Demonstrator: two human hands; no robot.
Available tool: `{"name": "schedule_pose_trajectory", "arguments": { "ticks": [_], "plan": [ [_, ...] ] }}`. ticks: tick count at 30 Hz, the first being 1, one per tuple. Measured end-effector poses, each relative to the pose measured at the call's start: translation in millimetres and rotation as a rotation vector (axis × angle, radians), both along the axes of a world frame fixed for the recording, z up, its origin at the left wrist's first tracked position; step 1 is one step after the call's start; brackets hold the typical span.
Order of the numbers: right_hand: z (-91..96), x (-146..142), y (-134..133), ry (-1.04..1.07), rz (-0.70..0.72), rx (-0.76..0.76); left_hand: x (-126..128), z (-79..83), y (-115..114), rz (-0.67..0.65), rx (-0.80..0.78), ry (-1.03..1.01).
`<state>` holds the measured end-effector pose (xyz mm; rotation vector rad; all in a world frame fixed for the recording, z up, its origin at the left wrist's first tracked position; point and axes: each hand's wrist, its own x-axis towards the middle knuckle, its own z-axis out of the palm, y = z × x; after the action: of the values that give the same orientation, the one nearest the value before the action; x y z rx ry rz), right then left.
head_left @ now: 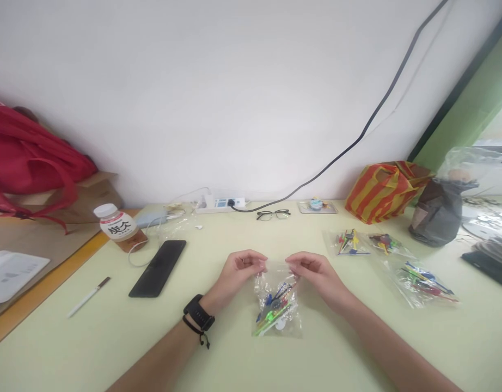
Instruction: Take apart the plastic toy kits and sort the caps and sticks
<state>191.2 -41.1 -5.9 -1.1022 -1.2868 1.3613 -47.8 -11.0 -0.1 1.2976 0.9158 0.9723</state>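
Between my two hands is a clear plastic bag (pixel 294 326) with small coloured plastic pieces inside, among them green, blue, white and dark ones. My left hand (pixel 240 270) pinches the bag's upper left corner between thumb and fingers. On the other side, my right hand (pixel 314 275) pinches its upper right corner. The bag's lower part reaches toward me over the pale green table (pixel 218 359). Whether its top edge is sealed I cannot make out. To the right lie three similar bags of coloured pieces: one bag (pixel 349 242), another bag (pixel 387 244) and a nearer bag (pixel 426 283).
At left are a black phone (pixel 158 269), a pen (pixel 89 297) and a tilted bottle (pixel 120 228). Along the wall stand a power strip (pixel 224 204), glasses (pixel 273 214) and a small clear tray (pixel 302 208). A striped bag (pixel 377 193) and a grey bag (pixel 434 215) are at right.
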Motion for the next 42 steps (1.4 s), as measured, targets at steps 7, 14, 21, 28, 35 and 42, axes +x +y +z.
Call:
{"name": "schedule_pose_trajectory", "arguments": {
  "ticks": [7,14,21,28,35,42],
  "plan": [
    [-8.1,3,2,0.030,0.012,-0.010,-7,-6.9,5,-0.005,-0.033,-0.053],
    [-2.6,2,0,0.020,0.036,0.090,-2,-7.7,2,0.051,0.040,-0.009],
    [-2.1,-2,-1,0.008,-0.001,0.064,-1,-7.7,4,0.022,0.000,-0.013],
    [-3.7,-2,-2,-0.004,0.013,0.075,2,-9.1,2,-0.076,0.001,0.064],
    [-3.0,-6,0,-0.054,0.067,0.048,3,-9.3,1,-0.086,0.042,0.062],
    [-2.3,-3,0,-0.018,0.054,0.036,1,-4.7,-1,-0.057,0.021,0.080]
  ]
}}
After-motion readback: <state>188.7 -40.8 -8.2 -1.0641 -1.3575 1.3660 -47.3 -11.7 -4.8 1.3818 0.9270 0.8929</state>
